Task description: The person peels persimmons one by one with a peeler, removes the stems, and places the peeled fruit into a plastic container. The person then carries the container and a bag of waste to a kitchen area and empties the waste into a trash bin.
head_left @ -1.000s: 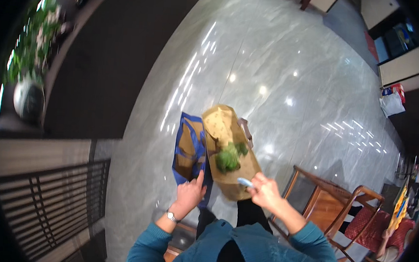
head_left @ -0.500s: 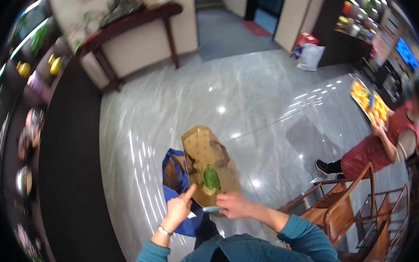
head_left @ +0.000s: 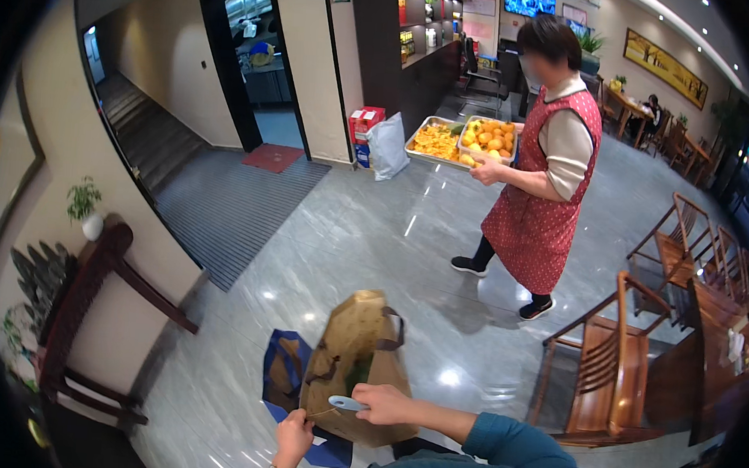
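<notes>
My right hand (head_left: 383, 403) grips a small tool with a light blue handle (head_left: 347, 403); its working end is hidden. My left hand (head_left: 295, 435), with a watch or bracelet at the wrist, is closed, and a thin pale strand (head_left: 321, 413) runs from its fingertips toward the tool. Both hands are over the near side of a large open brown paper bag (head_left: 343, 326) with dark handles. Something green (head_left: 357, 372) lies in shadow inside it. Against its left side stands a blue bag (head_left: 286, 349) with a brown inside.
A person in a red apron (head_left: 545, 184) stands ahead, carrying a tray of yellow-orange pieces (head_left: 436, 140) and a tub of orange fruit (head_left: 488, 138). Wooden chairs (head_left: 611, 364) and a table (head_left: 719, 341) stand right. A dark red console table (head_left: 88, 285) stands left; a white sack (head_left: 388, 149) sits by the wall.
My view has swung up and to the right. My left forefinger, pointing before, is now drawn in, close to the tool. The person with the tray now appears nearer the middle.
</notes>
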Action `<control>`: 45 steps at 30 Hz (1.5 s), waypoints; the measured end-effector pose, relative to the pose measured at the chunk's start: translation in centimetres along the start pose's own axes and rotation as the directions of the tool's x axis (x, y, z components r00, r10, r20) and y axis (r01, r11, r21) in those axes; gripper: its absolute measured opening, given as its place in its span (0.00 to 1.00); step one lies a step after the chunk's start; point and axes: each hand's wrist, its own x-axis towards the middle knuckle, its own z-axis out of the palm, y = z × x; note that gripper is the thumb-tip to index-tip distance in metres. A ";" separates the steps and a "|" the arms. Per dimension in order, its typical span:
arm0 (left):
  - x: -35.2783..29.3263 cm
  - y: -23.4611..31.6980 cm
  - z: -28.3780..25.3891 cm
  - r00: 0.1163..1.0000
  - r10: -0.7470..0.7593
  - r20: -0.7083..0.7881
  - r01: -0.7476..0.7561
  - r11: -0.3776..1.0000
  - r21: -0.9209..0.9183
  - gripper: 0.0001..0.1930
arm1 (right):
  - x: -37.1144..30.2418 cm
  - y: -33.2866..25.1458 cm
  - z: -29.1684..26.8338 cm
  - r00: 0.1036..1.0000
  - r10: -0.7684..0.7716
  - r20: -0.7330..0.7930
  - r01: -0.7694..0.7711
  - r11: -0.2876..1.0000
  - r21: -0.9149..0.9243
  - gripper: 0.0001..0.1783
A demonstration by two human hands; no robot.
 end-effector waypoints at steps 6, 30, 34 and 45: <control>7.2 4.5 1.0 1.000 0.017 0.018 -0.018 1.000 0.021 0.10 | 1.2 6.0 -8.6 0.971 0.139 0.194 -0.226 0.801 0.555 0.18; 39.5 44.1 25.8 0.980 0.140 0.138 -0.185 0.892 0.412 0.09 | -16.0 48.9 -50.8 0.942 0.277 -0.188 0.279 -0.340 0.898 0.10; 47.8 53.4 31.7 0.986 0.100 0.135 -0.152 0.871 0.468 0.08 | -12.3 59.0 -57.6 0.877 0.451 0.164 0.150 -0.583 0.799 0.10; 61.4 64.1 46.5 0.951 0.174 0.254 -0.260 0.896 0.360 0.09 | -14.6 80.5 -67.1 0.837 0.535 -0.112 0.319 -0.311 0.895 0.09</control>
